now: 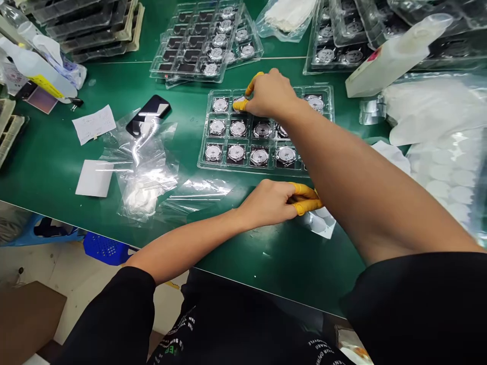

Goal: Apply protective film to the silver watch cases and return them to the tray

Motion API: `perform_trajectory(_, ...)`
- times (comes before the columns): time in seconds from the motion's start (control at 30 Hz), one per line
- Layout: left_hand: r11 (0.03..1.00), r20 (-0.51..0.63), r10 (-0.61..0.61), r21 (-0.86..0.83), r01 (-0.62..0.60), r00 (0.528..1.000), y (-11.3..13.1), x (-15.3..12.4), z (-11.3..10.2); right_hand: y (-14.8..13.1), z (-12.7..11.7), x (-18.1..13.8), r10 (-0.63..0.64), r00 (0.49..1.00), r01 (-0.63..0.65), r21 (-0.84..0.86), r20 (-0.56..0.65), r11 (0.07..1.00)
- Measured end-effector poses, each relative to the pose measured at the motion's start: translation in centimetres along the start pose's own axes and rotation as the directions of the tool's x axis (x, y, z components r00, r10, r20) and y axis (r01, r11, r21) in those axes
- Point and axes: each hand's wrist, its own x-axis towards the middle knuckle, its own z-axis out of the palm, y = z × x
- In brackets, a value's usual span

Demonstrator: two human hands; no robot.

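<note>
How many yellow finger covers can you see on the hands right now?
4. Two finger covers are on the right hand, above the plastic tray, and two are on the left hand, just below the tray. Others may be hidden behind the fingers.

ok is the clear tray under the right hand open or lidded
Open: no lid on the clear plastic tray; the right hand's yellow fingertips touch a round silver piece.

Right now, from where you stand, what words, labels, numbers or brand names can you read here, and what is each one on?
Watch dials: markings too small to read.
Handwritten paper slip: writing too small to read.
Yellow label on a plastic bottle: too blurred to read.
Pink label on a white bottle: too blurred to read.
Black shirt: white and green lettering, too creased to read.
Nothing here can be quoted reliably.
</note>
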Motion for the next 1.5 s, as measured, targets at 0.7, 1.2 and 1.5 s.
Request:
perform_trajectory(0.7, 0.942, -0.147, -0.17, -0.315, 0.117, 0.975, 0.1, -0.1, 0.1, 5.2, -6.4, -24.4, 0.255, 0.943, -0.31, 0.848, 0.216, 0.429)
perform_trajectory(1.2, 0.913, -0.207, -0.175, -0.401, 0.079, 0.963, 0.2, -0.2, 0.3, 12.7, -8.2, -25.4, -0.201, 0.976, 0.128, 0.531, 0.082, 0.838)
perform_trajectory(1.5, 0.917, -0.205, -0.197, -0.385, 0.106, 0.959, 0.3, -0.1, 0.0, 18.9, -8.2, -23.9, -0.338, 0.918, 0.366, 0.112, -0.209, 0.924)
